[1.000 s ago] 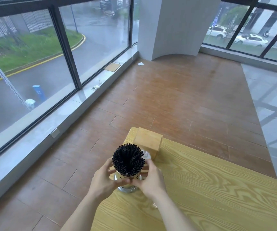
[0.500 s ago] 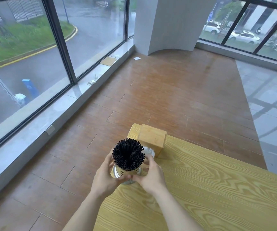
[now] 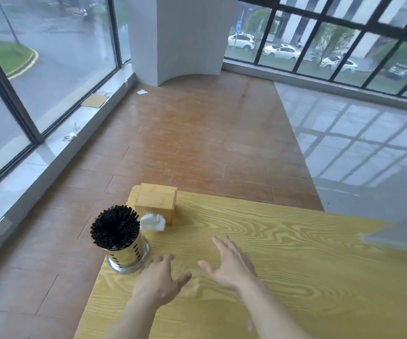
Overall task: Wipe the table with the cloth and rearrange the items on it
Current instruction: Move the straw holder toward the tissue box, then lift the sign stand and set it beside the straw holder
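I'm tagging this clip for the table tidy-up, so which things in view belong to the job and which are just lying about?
Part of the job:
table
straw holder
wooden tissue box
left hand, open
right hand, open

Just lying about:
brown paper bag on the sill
white scrap on the floor

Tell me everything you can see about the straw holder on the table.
The straw holder is a shiny metal-looking cylinder with rows of small dark slots and a wider round base. It is packed with black straws standing upright, open ends up. It stands upright at the left edge of the wooden table, near the corner, just in front of the wooden tissue box. Neither hand touches it.
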The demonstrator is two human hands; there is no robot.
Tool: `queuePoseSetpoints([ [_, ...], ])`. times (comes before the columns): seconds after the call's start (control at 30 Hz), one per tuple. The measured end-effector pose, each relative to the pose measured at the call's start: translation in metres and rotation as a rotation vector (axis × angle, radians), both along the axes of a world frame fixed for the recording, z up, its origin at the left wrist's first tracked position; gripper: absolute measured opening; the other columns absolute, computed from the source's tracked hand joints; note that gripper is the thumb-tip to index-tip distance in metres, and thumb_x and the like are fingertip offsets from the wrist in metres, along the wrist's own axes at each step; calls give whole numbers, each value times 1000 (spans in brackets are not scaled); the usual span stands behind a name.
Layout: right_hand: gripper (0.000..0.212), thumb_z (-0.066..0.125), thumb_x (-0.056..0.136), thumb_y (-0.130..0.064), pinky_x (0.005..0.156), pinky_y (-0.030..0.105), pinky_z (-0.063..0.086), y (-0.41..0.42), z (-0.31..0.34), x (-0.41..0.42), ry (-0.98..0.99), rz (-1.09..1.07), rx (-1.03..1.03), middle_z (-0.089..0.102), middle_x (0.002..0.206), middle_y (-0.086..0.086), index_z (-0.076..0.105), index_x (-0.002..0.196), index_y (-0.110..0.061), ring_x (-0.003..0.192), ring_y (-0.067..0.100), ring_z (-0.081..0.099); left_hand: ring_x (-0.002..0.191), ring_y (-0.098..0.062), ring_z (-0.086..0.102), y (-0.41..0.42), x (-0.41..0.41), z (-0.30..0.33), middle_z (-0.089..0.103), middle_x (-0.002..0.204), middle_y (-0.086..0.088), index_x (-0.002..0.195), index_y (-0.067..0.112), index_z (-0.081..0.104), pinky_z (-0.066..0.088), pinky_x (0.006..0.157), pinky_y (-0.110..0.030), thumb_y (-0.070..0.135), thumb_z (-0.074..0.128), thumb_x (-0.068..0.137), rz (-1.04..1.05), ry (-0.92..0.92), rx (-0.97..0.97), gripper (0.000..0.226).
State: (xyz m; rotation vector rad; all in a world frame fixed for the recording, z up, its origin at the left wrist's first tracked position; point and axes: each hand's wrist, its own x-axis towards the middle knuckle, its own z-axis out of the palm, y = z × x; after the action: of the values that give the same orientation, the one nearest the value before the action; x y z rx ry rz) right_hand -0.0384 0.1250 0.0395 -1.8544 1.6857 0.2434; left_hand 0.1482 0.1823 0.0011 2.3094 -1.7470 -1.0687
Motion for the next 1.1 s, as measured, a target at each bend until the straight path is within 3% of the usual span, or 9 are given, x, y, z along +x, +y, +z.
queuePoseSetpoints([
  [0.1, 95, 46, 87, -78, 127, 53, 2, -8, 12, -37, 92, 39, 25, -10, 172, -2, 1, 161, -40, 159, 23, -5, 145, -23, 35, -24, -27, 18, 38, 157, 3, 155, 32, 25, 32, 116, -41, 76, 47, 84, -151, -22, -121, 87],
  [0.17, 97, 45, 85, -82, 126, 55, -3, -6, 34, -131, 108, -62, -1, -13, 171, -2, -2, 160, -42, 158, 24, -9, 151, -22, 24, -54, -113, 41, 29, 163, 5, 157, 34, 18, 19, 123, -41, 79, 46, 82, -335, -70, -223, 92],
  [0.3, 101, 43, 80, -87, 124, 59, -7, -13, 44, -194, 156, -77, -23, -17, 170, -1, -3, 160, -44, 157, 26, -14, 157, -21, -7, -81, -162, 53, 0, 171, 4, 158, 42, -2, -8, 126, -46, 89, 39, 75, -423, -105, -332, 104],
  [0.47, 111, 37, 71, -96, 123, 61, -11, -25, 56, -359, 152, -195, -107, -25, 168, 0, -9, 158, -45, 155, 28, -22, 152, -22, -27, -118, -318, 72, -22, 167, 6, 153, 47, -22, -18, 122, -48, 96, 35, 68, -439, -78, -459, 114],
  [0.67, 121, 34, 61, -103, 124, 60, -8, -49, 55, -536, -33, -386, -193, -29, 167, -2, -13, 157, -46, 155, 27, -23, 154, -20, -23, -151, -498, 74, -20, 168, 6, 153, 46, -22, -13, 124, -47, 100, 37, 61, -365, 42, -476, 122],
  [0.83, 137, 42, 48, -105, 126, 55, 1, -82, 43, -642, -349, -678, -230, -15, 171, -2, -9, 159, -42, 158, 21, -12, 157, -18, -6, -176, -612, 68, -9, 169, 9, 155, 47, -14, -2, 126, -45, 96, 50, 58, -250, 251, -380, 126],
  [0.97, 111, 75, 79, -63, 116, 33, 23, -109, 36, -695, -716, -883, -333, 13, 169, -6, 6, 161, -37, 156, 16, 15, 156, -16, 7, -202, -675, 62, -1, 169, 13, 157, 44, -5, 18, 123, -50, 81, 69, 64, -49, 571, -245, 125],
  [1.03, 107, 77, 81, -55, 114, 34, 27, -124, 27, -716, -790, -953, -342, 19, 167, -7, 8, 161, -37, 154, 18, 22, 155, -16, 9, -214, -699, 53, -1, 168, 16, 159, 41, -2, 21, 122, -50, 69, 75, 69, 33, 712, -218, 122],
  [1.1, 112, 77, 78, -60, 119, 42, 27, -140, 18, -734, -828, -999, -296, 16, 170, -4, 4, 161, -39, 155, 21, 22, 154, -15, 13, -224, -717, 44, 5, 167, 18, 159, 42, 4, 24, 122, -50, 64, 78, 70, 94, 809, -230, 117],
])
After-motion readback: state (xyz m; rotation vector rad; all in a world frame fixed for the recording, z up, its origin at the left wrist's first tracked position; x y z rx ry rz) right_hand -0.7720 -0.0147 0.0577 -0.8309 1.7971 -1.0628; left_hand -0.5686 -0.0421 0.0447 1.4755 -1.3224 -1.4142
